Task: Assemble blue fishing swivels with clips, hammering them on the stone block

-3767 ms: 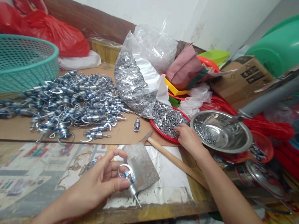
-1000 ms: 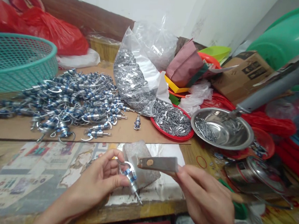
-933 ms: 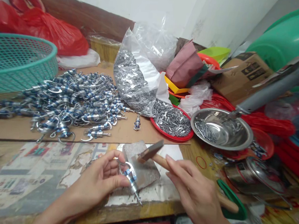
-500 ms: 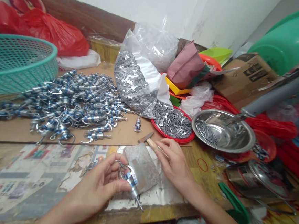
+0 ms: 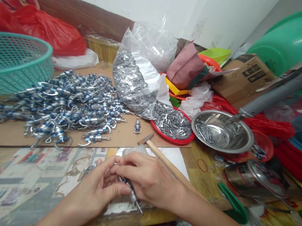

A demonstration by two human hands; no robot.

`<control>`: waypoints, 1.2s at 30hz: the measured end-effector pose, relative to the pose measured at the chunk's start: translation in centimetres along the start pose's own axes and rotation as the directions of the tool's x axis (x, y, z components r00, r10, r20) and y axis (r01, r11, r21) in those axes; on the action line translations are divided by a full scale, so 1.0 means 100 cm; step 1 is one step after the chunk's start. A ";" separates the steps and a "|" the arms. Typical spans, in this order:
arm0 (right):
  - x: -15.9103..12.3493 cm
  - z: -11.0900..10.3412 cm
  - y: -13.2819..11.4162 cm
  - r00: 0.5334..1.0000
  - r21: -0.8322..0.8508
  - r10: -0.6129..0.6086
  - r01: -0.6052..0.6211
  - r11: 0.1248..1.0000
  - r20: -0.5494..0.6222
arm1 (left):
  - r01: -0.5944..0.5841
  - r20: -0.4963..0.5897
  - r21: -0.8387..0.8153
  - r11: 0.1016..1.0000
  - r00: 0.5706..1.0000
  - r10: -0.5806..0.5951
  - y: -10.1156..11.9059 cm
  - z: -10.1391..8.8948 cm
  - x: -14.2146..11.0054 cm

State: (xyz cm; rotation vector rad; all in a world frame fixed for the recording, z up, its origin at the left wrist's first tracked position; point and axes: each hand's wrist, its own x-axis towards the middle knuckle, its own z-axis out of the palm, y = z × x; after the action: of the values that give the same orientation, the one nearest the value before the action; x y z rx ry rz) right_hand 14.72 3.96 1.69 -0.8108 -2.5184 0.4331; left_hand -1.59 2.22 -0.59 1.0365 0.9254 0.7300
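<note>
A silver-and-blue metal fitting (image 5: 133, 196), with a thin stem pointing toward me, is held low over the table's front. My left hand (image 5: 96, 189) is closed on it, thumb pressed along its side. Over its upper end my right hand (image 5: 149, 179) bends its fingers, closed against the fitting; the curved lever is hidden beneath them. Under my hands lies a grey block (image 5: 137, 149), mostly covered. A wooden-handled hammer (image 5: 166, 162) rests beside the right hand, its handle running behind the right forearm. One more fitting (image 5: 137, 126) stands apart on the cardboard.
A large heap of similar fittings (image 5: 68, 103) covers the cardboard at left, by a green basket (image 5: 50, 63). A clear bag of metal plates (image 5: 132, 83) leans beside a red tray (image 5: 162, 136). A steel bowl (image 5: 246, 141) holds several pins. At right sits a lidded metal pot (image 5: 247, 179).
My right hand has let go of the hammer, now lying on the table, and moved left onto the fitting. The left hand keeps hold of the fitting in about the same place.
</note>
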 end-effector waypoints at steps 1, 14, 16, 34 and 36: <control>-0.002 0.000 0.003 0.997 0.087 0.042 -0.036 0.996 -0.059 | 0.007 0.002 -0.014 1.000 1.000 -0.007 -0.001 0.000 0.000; -0.026 -0.020 0.008 0.916 0.273 0.394 -0.399 0.875 0.073 | 0.060 0.052 -0.099 0.993 0.997 -0.055 -0.008 -0.006 -0.001; -0.023 -0.023 0.007 0.936 0.208 0.338 -0.352 0.913 0.099 | 0.060 0.049 -0.097 0.993 0.997 -0.055 -0.008 -0.006 -0.002; -0.001 -0.006 0.022 0.978 -0.046 0.202 -0.200 0.979 0.056 | 0.034 0.070 -0.133 0.990 0.997 -0.025 -0.010 -0.005 -0.001; 0.003 -0.006 0.022 0.977 -0.104 0.198 -0.189 0.976 0.081 | 0.048 0.056 -0.138 0.989 0.998 -0.041 -0.010 -0.004 0.000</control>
State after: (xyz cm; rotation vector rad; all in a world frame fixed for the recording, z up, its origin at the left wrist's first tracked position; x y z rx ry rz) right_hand 15.84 5.98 1.35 -1.1032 -2.5706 0.4242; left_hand -1.92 2.04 -1.58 0.9053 0.8375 0.7165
